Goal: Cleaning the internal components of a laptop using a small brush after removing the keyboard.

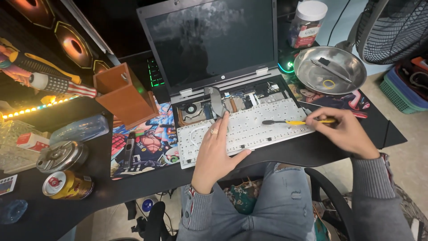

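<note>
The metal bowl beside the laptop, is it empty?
No, the metal bowl holds a small yellow ring, a thin metal tool and a small dark piece.

This looks like a home hobby corner used for electronics repair. A black table carries an opened grey laptop on a colourful cartoon-printed desk mat, beside a round steel parts bowl. Glowing LED strip lights, a gold drink can, a black standing fan and a wooden box give it a lived-in bedroom feel.
</note>
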